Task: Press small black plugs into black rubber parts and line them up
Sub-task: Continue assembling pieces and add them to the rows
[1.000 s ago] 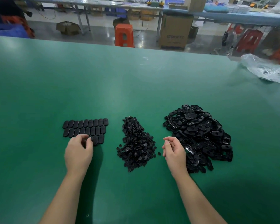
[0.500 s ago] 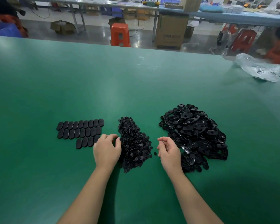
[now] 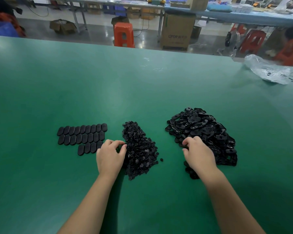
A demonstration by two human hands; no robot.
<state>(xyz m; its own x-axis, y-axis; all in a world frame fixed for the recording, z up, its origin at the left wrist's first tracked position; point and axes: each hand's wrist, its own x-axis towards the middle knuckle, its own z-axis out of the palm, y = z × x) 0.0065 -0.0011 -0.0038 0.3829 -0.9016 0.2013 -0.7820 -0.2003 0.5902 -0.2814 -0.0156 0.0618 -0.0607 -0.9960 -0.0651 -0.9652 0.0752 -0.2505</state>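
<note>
On the green table (image 3: 142, 92) lie three rows of finished black rubber parts (image 3: 82, 136), lined up at the left. A heap of small black plugs (image 3: 139, 149) sits in the middle. A larger heap of loose black rubber parts (image 3: 203, 130) is at the right. My left hand (image 3: 111, 155) is at the left edge of the plug heap, thumb and fingers curled and pinching plugs. My right hand (image 3: 199, 153) lies on the near left side of the rubber part heap, its curled fingertips gripping a part there. What is under both palms is hidden.
A crumpled clear plastic bag (image 3: 267, 71) lies at the table's far right edge beside some cables. Beyond the table stand an orange stool (image 3: 123, 34), a cardboard box (image 3: 176, 31) and long workbenches.
My left hand moved right from the lined-up rows to the plug heap. My right hand went from between the heaps onto the rubber part heap.
</note>
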